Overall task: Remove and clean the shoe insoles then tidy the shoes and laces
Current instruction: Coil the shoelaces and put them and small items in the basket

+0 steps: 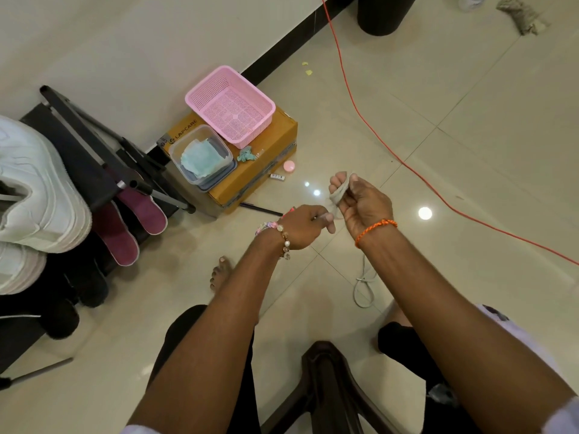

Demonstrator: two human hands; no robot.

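My right hand (360, 202) grips a bunched grey-white shoelace (337, 195) above the floor. My left hand (305, 225) pinches the same lace just beside it, fingers curled. Another loop of white lace (363, 289) lies on the tiles below my right wrist. Two white shoes (34, 195) sit at the far left on a dark rack. Two maroon insoles (125, 227) lean out from under that rack.
A pink basket (230, 104) and a clear tub with blue cloth (200, 155) stand on a cardboard box (260, 170) by the wall. An orange cable (376, 126) crosses the floor on the right. A dark chair (329, 386) sits between my knees.
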